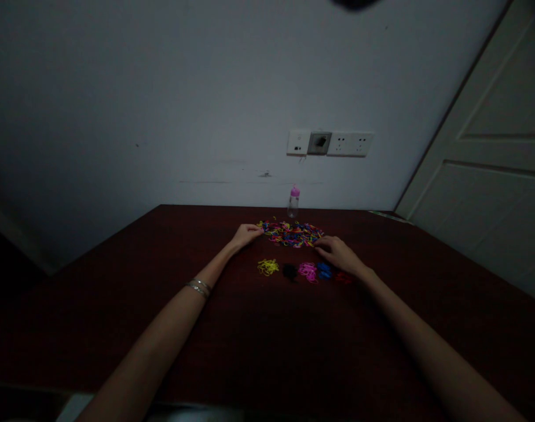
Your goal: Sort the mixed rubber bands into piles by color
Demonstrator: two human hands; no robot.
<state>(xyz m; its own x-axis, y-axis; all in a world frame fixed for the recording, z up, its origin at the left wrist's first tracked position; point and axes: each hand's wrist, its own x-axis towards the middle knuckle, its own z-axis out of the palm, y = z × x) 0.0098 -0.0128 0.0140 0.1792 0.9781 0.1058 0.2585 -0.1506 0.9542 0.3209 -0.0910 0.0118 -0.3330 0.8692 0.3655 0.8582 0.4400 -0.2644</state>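
A mixed heap of small colourful rubber bands [294, 234] lies spread on the dark red-brown table [267, 334]. My left hand [246, 234] is at the heap's left edge, fingertips pressed together; whatever is between them is too small to make out. At the right edge, my right hand [335, 252] touches the bands with its fingers bent, thumb and fingers a little apart. Nearer to me is a row of single-colour piles: yellow bands [268, 267], black bands [289, 271], pink bands [308, 271], blue bands [324, 270] and red bands [343, 278]. My right forearm passes beside the red ones.
Behind the heap stands a clear bottle with a pink top [294, 202], close to the wall. White wall sockets [349, 144] sit above it. A panelled door [491, 158] rises on the right. The room is dim.
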